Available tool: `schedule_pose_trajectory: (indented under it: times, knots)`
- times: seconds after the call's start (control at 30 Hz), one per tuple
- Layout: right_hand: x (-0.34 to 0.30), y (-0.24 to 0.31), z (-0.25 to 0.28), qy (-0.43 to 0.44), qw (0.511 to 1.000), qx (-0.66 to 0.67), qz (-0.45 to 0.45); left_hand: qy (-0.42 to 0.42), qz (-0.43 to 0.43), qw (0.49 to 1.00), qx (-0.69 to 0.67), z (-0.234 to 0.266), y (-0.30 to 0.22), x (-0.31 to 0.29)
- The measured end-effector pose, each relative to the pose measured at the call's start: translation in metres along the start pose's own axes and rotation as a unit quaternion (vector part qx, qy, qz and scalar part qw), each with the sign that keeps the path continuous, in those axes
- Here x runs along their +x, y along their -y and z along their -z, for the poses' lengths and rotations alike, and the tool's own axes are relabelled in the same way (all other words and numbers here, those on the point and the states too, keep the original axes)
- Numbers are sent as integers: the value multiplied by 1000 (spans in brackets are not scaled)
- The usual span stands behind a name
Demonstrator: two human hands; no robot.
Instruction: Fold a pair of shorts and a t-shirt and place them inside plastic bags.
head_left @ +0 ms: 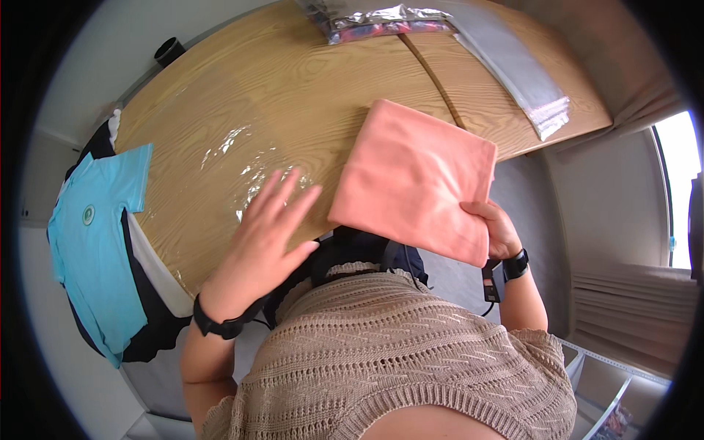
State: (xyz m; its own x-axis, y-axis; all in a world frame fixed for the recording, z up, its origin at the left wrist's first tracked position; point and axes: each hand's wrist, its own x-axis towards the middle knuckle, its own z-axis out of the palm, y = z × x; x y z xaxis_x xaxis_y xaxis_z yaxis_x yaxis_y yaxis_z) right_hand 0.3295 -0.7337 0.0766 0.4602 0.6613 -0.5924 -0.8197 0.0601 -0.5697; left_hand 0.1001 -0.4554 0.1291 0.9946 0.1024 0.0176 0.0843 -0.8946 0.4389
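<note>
A folded coral-pink garment (pixel 414 180) is held up at the table's near edge, flat and roughly square. My right hand (pixel 495 227) grips its lower right side, thumb on top and the other fingers behind it. To the left, my left hand (pixel 268 227) hovers with fingers spread, holding nothing. Beyond that hand a clear plastic bag (pixel 231 143) lies flat on the wooden table (pixel 308 81), its surface shining in places.
Light-blue short-sleeved shirt (pixel 95 235) hangs over the table's left end, on black and white cloth. At the back lie packaged items (pixel 389 26) in clear plastic; a stack of clear bags (pixel 517 70) runs along the right. A black cup (pixel 169 51) stands beyond the far left edge.
</note>
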Motion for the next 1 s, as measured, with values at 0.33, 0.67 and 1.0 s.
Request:
schedule_pose_trajectory:
  times: [0.33,0.67,1.0]
  knots:
    - [21,8,-39,108,991,23,73,13,320,944,76,-5,75,-123]
    - [-13,39,-9,99,961,-51,252,26,291,950,108,-22,45,-32]
    - [-18,25,3,75,957,-25,278,-38,126,983,126,-30,34,-6]
